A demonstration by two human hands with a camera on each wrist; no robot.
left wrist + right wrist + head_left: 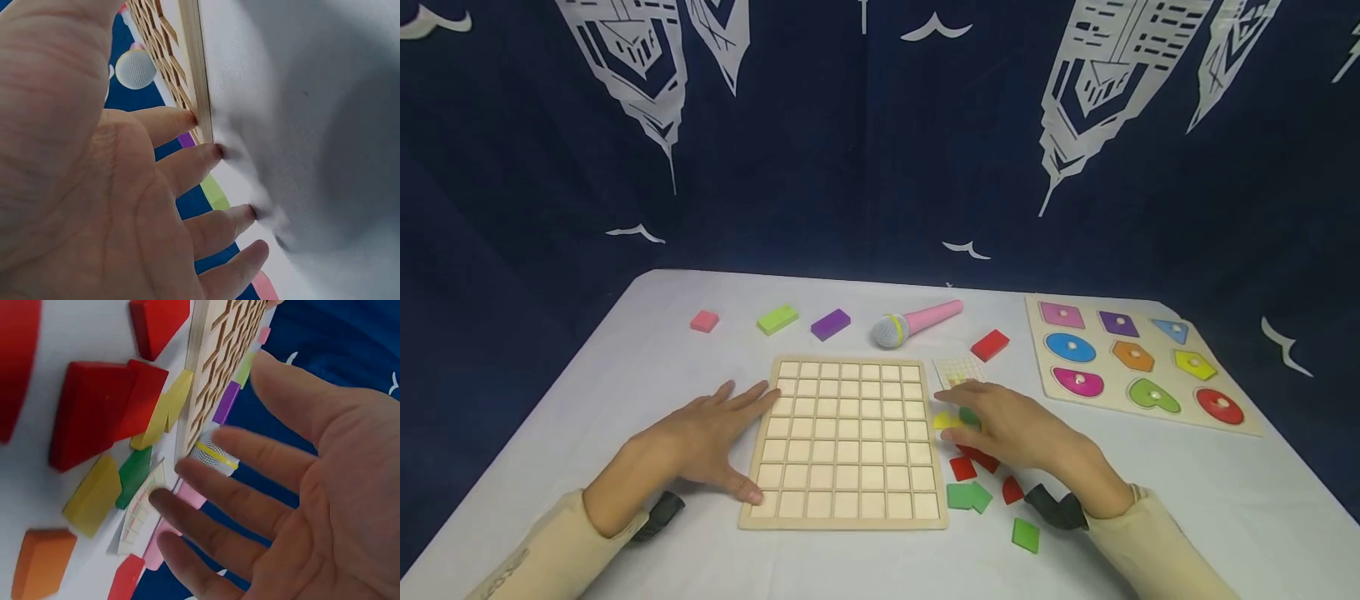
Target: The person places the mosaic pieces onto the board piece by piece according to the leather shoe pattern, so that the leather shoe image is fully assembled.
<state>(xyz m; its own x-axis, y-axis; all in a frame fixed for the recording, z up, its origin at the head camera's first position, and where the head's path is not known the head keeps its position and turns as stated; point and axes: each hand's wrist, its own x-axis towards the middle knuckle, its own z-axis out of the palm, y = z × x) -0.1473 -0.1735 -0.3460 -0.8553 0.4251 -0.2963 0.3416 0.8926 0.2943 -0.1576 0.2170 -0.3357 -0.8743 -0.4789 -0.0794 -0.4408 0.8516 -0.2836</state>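
A wooden grid board (848, 451) with rows of square recesses lies flat in the middle of the table. My left hand (711, 435) rests along its left edge, fingers spread and thumb near the front corner; in the left wrist view fingertips meet the board's side. To the right of the board, my right hand (1015, 423) is over small coloured pieces with its fingers extended and holds nothing. Around it are red pieces (90, 415), yellow pieces (94, 497), a green piece (134, 475) and an orange piece (44, 562). A small printed grid card (957, 370) lies by its fingertips, partly covered.
Behind the board lie pink (704, 322), lime (777, 319), purple (831, 325) and red (990, 345) blocks, and a pink toy microphone (917, 323). A knobbed shape puzzle (1108, 396) occupies the right back. Green pieces (1026, 535) lie near the front right.
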